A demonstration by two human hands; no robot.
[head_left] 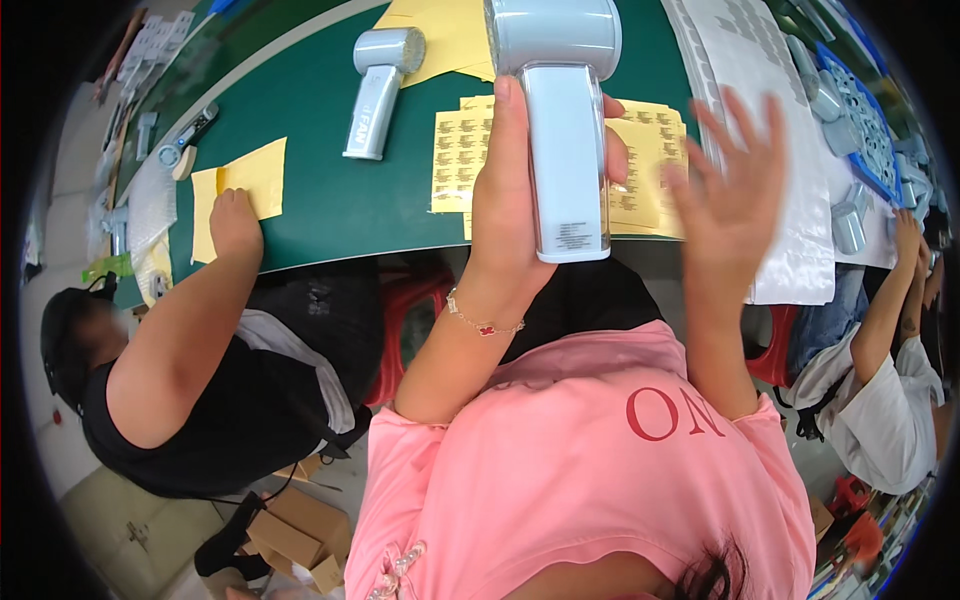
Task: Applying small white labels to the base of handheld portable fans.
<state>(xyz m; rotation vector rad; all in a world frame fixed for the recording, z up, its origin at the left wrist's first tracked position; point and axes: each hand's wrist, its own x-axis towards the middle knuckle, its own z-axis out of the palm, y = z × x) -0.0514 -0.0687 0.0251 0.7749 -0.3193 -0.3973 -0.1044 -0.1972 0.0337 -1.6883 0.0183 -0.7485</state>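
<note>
My left hand (508,190) is wrapped round the handle of a light-blue handheld fan (568,150), held upright close to me. Its round head points up, and a small printed label sits low on the handle. My right hand (728,190) is raised to the right of the fan, fingers spread, blurred by motion and holding nothing. Sheets of yellow printed labels (460,160) lie on the green table behind the fan. A second light-blue handheld fan (376,100) lies on the table to the left, beside another yellow sheet (440,40).
A co-worker's hand (236,220) presses on a yellow sheet (265,180) at the left. White sheets (790,240) hang over the table edge at the right. Beyond them stand a blue tray of parts (860,120) and another co-worker's hands (908,240). Cardboard boxes (300,530) stand on the floor.
</note>
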